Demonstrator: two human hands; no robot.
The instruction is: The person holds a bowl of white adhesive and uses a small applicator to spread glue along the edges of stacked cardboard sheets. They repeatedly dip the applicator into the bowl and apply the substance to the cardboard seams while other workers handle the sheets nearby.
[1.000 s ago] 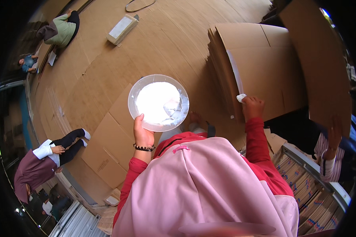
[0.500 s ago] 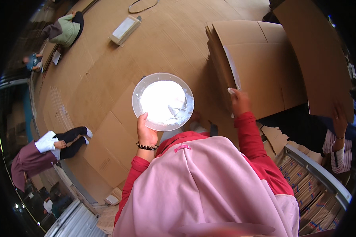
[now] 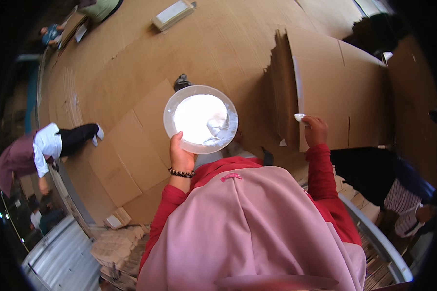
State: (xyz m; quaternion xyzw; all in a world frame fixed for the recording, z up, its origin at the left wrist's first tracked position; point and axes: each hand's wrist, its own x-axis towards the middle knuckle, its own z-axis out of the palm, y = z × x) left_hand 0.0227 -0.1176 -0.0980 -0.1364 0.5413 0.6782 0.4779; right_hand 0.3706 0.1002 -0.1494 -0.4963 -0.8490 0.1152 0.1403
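Note:
A round translucent plastic bowl [image 3: 169, 116] with white paste [image 3: 196, 114] inside is in front of me. My left hand [image 3: 181, 160] grips its near left rim, thumb over the edge, a dark beaded bracelet at the wrist. Pinched in my right hand [image 3: 316, 130] is a small white thing [image 3: 300, 117], perhaps a paste-covered wad; its exact kind does not show. That hand is over the near left corner of a stack of flat brown cardboard sheets [image 3: 344, 92]. Along the top sheet's left edge runs a pale strip [image 3: 298, 82].
To the right a co-worker in a striped sleeve [image 3: 404, 196] stands beside a large cardboard sheet [image 3: 415, 111]. A metal rail [image 3: 381, 242] curves at the lower right. Another person [image 3: 48, 145] is at left. A small taped bundle [image 3: 174, 14] lies on the cardboard-covered floor.
The whole view has shifted, and the stack appears farther right. My right hand has moved slightly right and nearer along the stack's edge. The co-worker's large sheet has moved right. The bowl remains held.

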